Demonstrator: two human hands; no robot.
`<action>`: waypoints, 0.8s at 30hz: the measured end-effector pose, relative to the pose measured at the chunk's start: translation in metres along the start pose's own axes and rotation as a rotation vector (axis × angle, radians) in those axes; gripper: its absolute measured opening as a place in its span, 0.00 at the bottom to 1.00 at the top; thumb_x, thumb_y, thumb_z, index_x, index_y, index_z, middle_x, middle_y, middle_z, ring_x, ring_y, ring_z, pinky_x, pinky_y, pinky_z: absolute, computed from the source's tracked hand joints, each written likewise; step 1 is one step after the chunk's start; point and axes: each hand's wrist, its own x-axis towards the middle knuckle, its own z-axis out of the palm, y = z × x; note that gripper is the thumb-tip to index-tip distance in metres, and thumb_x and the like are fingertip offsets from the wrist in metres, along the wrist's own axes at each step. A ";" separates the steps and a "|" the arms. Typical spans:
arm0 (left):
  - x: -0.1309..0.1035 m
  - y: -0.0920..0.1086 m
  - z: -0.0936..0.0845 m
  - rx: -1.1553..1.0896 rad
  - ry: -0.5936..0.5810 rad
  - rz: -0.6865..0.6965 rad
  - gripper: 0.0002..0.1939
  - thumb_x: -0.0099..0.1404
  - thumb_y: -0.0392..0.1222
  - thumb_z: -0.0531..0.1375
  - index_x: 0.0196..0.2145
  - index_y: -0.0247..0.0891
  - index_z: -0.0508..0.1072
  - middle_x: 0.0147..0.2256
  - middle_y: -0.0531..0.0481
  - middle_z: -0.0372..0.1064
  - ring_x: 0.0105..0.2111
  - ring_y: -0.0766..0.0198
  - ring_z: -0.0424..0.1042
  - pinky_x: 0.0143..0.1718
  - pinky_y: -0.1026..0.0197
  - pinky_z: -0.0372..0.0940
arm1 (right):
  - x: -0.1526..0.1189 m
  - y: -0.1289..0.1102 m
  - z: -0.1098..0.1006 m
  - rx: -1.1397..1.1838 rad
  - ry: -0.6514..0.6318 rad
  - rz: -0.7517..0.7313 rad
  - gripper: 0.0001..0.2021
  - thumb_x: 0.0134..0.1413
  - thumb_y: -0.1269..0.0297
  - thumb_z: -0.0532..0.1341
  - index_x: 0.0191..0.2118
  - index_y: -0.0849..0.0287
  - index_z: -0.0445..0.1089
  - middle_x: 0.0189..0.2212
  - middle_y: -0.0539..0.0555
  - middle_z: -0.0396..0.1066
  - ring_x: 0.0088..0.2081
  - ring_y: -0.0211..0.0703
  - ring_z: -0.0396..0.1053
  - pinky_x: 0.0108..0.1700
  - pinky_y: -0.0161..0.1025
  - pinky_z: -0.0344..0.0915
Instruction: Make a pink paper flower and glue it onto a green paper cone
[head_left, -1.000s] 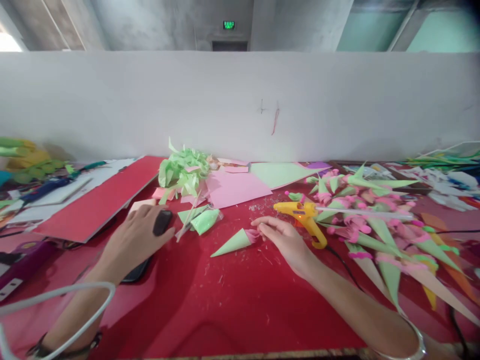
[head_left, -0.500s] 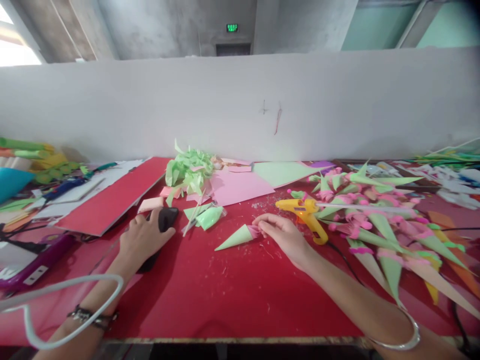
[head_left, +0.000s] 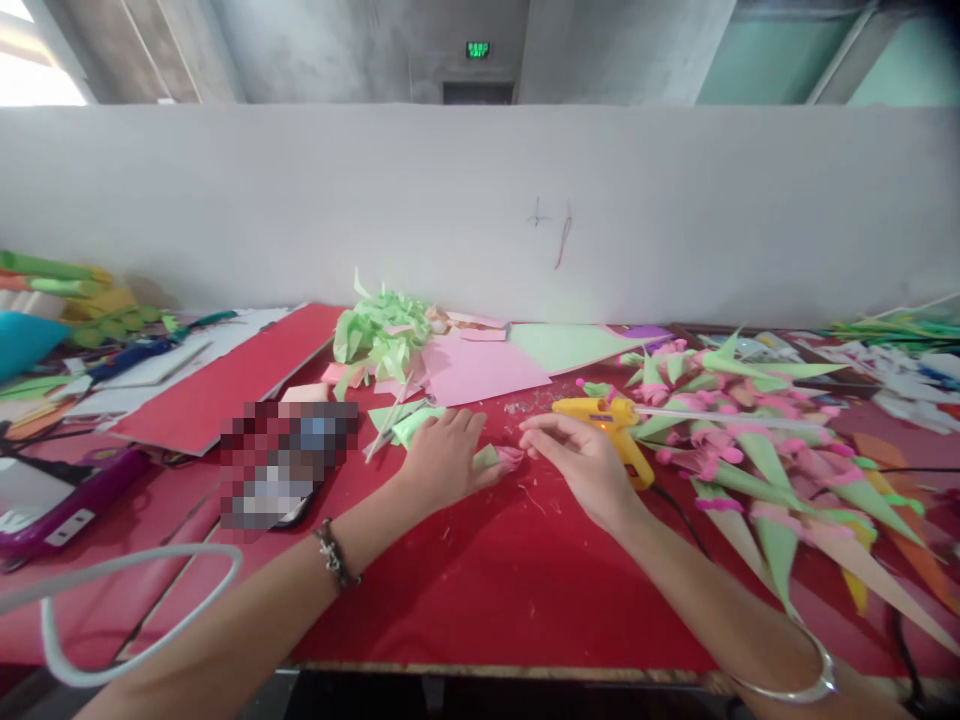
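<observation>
A small green paper cone with a pink ruffled end (head_left: 510, 459) lies at the middle of the red table. My left hand (head_left: 444, 462) is over the cone's green part and hides most of it; its thumb lies along the cone, and whether it grips it is unclear. Just right of the pink end is my right hand (head_left: 577, 462), thumb and fingertips pinched together; what they hold, if anything, is too small to make out. Behind my right hand a yellow glue gun (head_left: 619, 430) lies on the table.
Many finished-looking green and pink cones (head_left: 765, 440) are heaped at the right. Pink paper (head_left: 480, 370) and crumpled green tissue (head_left: 382, 335) lie at the back. At the left are a phone (head_left: 300, 480), a red board (head_left: 232, 380) and a purple power strip (head_left: 82, 505).
My left hand has left the phone and moved right, onto the green cone. The phone is now uncovered, its screen blurred out. My right hand has shifted slightly right, off the pink end.
</observation>
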 end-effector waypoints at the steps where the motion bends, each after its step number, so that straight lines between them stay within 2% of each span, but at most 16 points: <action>1: 0.001 -0.001 0.004 -0.020 -0.008 0.002 0.26 0.57 0.59 0.50 0.42 0.34 0.63 0.37 0.42 0.66 0.39 0.51 0.65 0.37 0.53 0.59 | 0.000 0.000 0.000 0.014 -0.015 -0.001 0.08 0.47 0.61 0.59 0.33 0.58 0.69 0.29 0.52 0.71 0.30 0.39 0.68 0.36 0.38 0.65; 3: 0.000 -0.005 0.010 -0.050 -0.023 0.004 0.25 0.55 0.58 0.52 0.42 0.35 0.63 0.37 0.42 0.66 0.38 0.52 0.65 0.37 0.54 0.59 | -0.001 0.000 0.001 0.016 -0.052 0.007 0.09 0.49 0.60 0.57 0.34 0.58 0.69 0.30 0.53 0.71 0.31 0.39 0.68 0.36 0.38 0.65; 6: -0.002 -0.007 0.014 -0.077 -0.050 0.056 0.19 0.54 0.53 0.55 0.39 0.36 0.65 0.35 0.45 0.66 0.36 0.54 0.66 0.37 0.55 0.59 | -0.001 0.000 0.001 -0.050 -0.086 0.010 0.11 0.52 0.59 0.54 0.29 0.59 0.68 0.21 0.49 0.67 0.23 0.35 0.65 0.28 0.35 0.64; 8: -0.002 -0.007 0.015 -0.102 -0.058 0.088 0.15 0.55 0.49 0.55 0.36 0.37 0.65 0.34 0.46 0.67 0.35 0.56 0.66 0.36 0.57 0.59 | 0.000 0.000 0.000 -0.117 -0.068 -0.011 0.10 0.51 0.60 0.55 0.25 0.59 0.66 0.18 0.48 0.64 0.21 0.34 0.62 0.26 0.34 0.62; 12: -0.003 -0.010 0.014 -0.220 -0.047 0.007 0.13 0.56 0.44 0.53 0.39 0.37 0.63 0.33 0.48 0.68 0.32 0.58 0.68 0.33 0.59 0.60 | 0.003 0.001 -0.003 -0.166 0.042 -0.081 0.03 0.47 0.65 0.58 0.30 0.57 0.68 0.28 0.50 0.69 0.32 0.38 0.66 0.36 0.35 0.63; 15: -0.004 -0.014 0.011 -0.398 -0.034 -0.053 0.15 0.56 0.43 0.54 0.42 0.37 0.60 0.34 0.48 0.67 0.33 0.60 0.67 0.33 0.60 0.61 | 0.005 0.002 -0.004 -0.147 0.113 -0.100 0.07 0.48 0.65 0.58 0.35 0.57 0.69 0.33 0.52 0.70 0.34 0.39 0.66 0.39 0.38 0.64; 19: -0.007 -0.017 0.004 -0.641 0.002 -0.031 0.17 0.56 0.44 0.56 0.42 0.37 0.58 0.39 0.48 0.65 0.38 0.62 0.66 0.39 0.60 0.61 | 0.004 0.000 -0.005 -0.118 0.201 -0.125 0.08 0.51 0.64 0.56 0.36 0.56 0.70 0.29 0.52 0.70 0.29 0.38 0.66 0.34 0.38 0.65; 24: -0.009 -0.012 -0.002 -0.783 -0.043 0.053 0.22 0.56 0.44 0.58 0.46 0.39 0.57 0.45 0.47 0.63 0.44 0.62 0.64 0.45 0.61 0.59 | 0.004 -0.003 -0.004 -0.123 0.187 -0.110 0.07 0.49 0.67 0.57 0.34 0.54 0.70 0.35 0.50 0.71 0.38 0.40 0.67 0.42 0.39 0.64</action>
